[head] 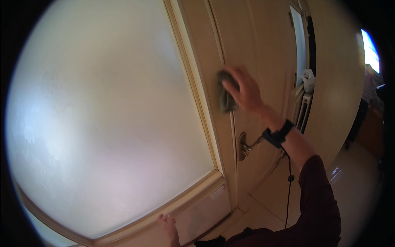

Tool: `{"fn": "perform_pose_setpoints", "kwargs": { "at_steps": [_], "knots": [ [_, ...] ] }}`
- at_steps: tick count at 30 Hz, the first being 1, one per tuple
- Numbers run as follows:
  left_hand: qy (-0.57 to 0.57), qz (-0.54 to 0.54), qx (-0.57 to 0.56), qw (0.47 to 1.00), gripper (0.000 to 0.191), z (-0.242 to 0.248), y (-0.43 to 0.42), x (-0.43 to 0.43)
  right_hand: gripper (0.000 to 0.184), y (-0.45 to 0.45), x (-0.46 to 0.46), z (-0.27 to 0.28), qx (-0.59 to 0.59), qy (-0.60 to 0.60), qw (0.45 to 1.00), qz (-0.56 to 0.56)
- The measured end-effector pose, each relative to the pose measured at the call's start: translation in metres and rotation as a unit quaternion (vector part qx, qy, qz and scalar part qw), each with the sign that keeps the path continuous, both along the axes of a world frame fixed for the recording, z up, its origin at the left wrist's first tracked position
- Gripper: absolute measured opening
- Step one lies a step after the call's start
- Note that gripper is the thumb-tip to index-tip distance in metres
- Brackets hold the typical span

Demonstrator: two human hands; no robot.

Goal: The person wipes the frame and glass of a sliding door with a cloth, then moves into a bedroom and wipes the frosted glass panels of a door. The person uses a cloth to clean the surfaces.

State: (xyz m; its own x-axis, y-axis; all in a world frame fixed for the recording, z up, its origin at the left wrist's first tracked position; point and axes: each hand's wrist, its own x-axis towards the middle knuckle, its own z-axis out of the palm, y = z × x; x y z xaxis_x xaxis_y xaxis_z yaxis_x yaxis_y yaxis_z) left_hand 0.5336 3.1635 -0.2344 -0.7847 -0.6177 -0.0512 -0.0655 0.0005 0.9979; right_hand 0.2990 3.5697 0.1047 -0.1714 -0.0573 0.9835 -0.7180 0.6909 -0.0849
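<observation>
My right hand (245, 89) is closed on a dark grey-green cloth (227, 100) and presses it against the frame beside a wooden door (256, 46). The hand is slightly blurred, and a black band sits on the wrist. Below it, a metal door handle (243, 146) is fixed to the door. Low in the picture, my left hand (168, 220) is held up with its fingers apart and nothing in it, near the wooden bottom rail of a large frosted glass pane (117, 123). Whether it touches the rail I cannot tell.
A black cable (289, 197) hangs from near my right wrist down over the tiled floor (265, 213). Behind the door side, a white plastic bag (308, 80) hangs above a radiator (304, 111). A pale wooden surface (336, 71) stands to the right, with a bright window (370, 51) beyond.
</observation>
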Motion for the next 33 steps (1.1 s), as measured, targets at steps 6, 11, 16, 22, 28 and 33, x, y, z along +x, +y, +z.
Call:
{"fn": "perform_pose_setpoints", "kwargs": {
  "at_steps": [6, 11, 16, 22, 28, 33],
  "knots": [
    [-0.034, 0.069, 0.031, 0.997, 0.041, -0.051, -0.058, 0.044, 0.025, -0.033, -0.029, 0.085, -0.069, 0.140, 0.984, -0.090],
    [-0.040, 0.086, 0.031, 0.995, 0.050, -0.108, -0.058, 0.061, 0.029, -0.042, -0.034, 0.066, -0.035, 0.157, 0.979, -0.124],
    [0.017, 0.092, 0.139, 0.986, 0.046, -0.146, -0.049, 0.037, 0.028, -0.027, -0.042, 0.089, 0.049, 0.220, 0.960, -0.166],
    [-0.001, 0.104, 0.168, 0.980, 0.045, -0.122, -0.028, 0.004, 0.026, -0.025, -0.057, 0.144, 0.056, 0.304, 0.931, -0.194],
    [-0.033, 0.098, 0.150, 0.983, 0.044, -0.083, 0.006, -0.002, 0.029, -0.024, -0.048, 0.097, 0.041, 0.216, 0.960, -0.171],
    [-0.036, 0.091, 0.184, 0.978, 0.042, -0.096, -0.003, 0.011, 0.031, -0.018, -0.040, 0.072, 0.071, 0.230, 0.951, -0.193]
  ]
}}
